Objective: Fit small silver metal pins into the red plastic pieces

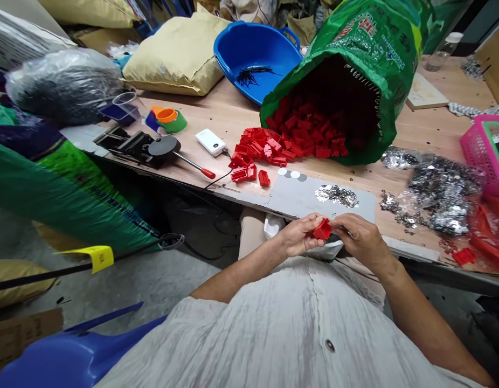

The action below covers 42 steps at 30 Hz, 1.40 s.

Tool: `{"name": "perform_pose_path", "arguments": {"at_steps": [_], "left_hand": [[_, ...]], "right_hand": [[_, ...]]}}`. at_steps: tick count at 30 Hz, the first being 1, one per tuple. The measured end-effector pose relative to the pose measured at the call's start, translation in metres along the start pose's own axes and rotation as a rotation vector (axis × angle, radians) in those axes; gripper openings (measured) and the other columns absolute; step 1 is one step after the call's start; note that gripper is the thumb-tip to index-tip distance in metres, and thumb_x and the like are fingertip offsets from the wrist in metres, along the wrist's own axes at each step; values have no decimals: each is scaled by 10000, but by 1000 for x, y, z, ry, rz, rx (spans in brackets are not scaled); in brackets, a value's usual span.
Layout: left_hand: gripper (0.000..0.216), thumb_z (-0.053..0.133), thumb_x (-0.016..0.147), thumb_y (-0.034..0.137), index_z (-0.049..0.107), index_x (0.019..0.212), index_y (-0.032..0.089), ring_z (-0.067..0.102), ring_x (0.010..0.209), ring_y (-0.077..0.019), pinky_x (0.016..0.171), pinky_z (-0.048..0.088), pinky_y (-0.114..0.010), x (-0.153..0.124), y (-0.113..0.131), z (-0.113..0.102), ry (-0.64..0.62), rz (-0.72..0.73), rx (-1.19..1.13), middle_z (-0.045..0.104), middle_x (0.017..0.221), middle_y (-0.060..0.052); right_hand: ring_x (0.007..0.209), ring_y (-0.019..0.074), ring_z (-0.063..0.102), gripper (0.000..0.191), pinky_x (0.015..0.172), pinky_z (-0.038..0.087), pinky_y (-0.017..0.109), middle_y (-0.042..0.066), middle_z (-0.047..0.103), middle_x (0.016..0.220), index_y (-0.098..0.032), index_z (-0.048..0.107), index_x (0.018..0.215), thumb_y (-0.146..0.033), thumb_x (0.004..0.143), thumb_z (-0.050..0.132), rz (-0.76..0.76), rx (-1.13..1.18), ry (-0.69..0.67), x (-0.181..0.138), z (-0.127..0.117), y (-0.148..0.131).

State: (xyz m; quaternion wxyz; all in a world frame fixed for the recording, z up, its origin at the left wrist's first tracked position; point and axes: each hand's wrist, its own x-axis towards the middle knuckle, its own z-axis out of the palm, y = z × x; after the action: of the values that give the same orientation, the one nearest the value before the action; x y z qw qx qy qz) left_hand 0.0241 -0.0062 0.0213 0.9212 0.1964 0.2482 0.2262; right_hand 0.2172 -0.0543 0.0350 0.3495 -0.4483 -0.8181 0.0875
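My left hand point(301, 235) grips a small red plastic housing point(323, 229) just off the table's front edge. At its right side is my right hand point(358, 235), fingers pinched together against the housing; whatever they hold is too small or hidden to make out. Just beyond my hands, a grey board point(292, 198) bears a heap of small shiny metal pieces point(337, 196) and several round discs point(295, 174). A pile of similar red housings point(260, 148) spills from the mouth of a green sack point(389, 81) lying on its side.
Left of the pile are a white power bank point(211, 142) and a black lever tool point(163, 146). A blue basin point(249, 51) and a stuffed yellowish sack point(177, 54) stand behind. To the right lie bagged metal pieces point(445, 188) and a pink basket point(482, 153).
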Motion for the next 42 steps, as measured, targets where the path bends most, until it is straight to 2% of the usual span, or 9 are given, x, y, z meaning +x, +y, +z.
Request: {"name": "perform_pose_path", "arguments": {"at_steps": [9,13,16,20,24,27,33,42], "left_hand": [[258,744,790,296,531,839,158,571,601,-52,529,506,-146,-2,2,7,22,28,9,547,781,21],[285,763,770,318,537,841,159,563,596,-59,515,504,-150,-3,1,9,25,15,48,546,768,19],[298,774,757,320,537,835,157,545,579,-54,513,504,-153,-2,0,9,27,1,60,539,758,22],[254,744,792,304,557,867,150,540,577,-44,510,487,-140,-2,-1,9,40,-1,37,537,774,19],[252,744,796,299,566,909,159,548,610,-47,514,487,-140,-3,0,11,54,26,23,549,820,12],[264,750,792,302,568,924,164,558,633,-54,506,489,-135,-4,2,15,67,30,41,559,842,7],[275,750,792,311,565,934,165,569,617,-62,496,512,-153,-4,2,19,61,22,56,560,822,12],[341,758,782,372,553,968,173,564,586,-52,501,505,-150,-1,-3,13,26,19,98,581,803,13]], "right_hand": [[871,197,650,192,783,540,342,70,691,937,-202,589,1037,-71,909,533,2,-45,-21,1,-1,-1],[864,214,647,163,778,534,368,77,691,922,-199,605,1013,-99,924,513,8,-61,-90,1,-1,-1],[860,217,646,154,771,528,373,76,690,916,-210,625,993,-145,946,494,72,-15,-156,3,-4,-2],[897,197,647,180,782,521,343,67,681,983,-233,648,1050,-225,973,486,201,194,-211,6,-14,-3],[827,182,642,192,713,498,307,53,693,952,-223,665,1049,-326,956,533,443,298,-146,1,-19,3],[732,156,617,212,654,471,283,35,700,899,-215,667,995,-388,936,559,579,346,-155,-3,-16,7],[748,159,593,277,671,466,278,25,670,850,-215,642,920,-488,885,609,633,471,-135,-2,-6,7],[735,144,512,237,681,418,280,-2,576,814,-215,586,852,-445,855,644,660,564,-131,-3,-2,13]]}}
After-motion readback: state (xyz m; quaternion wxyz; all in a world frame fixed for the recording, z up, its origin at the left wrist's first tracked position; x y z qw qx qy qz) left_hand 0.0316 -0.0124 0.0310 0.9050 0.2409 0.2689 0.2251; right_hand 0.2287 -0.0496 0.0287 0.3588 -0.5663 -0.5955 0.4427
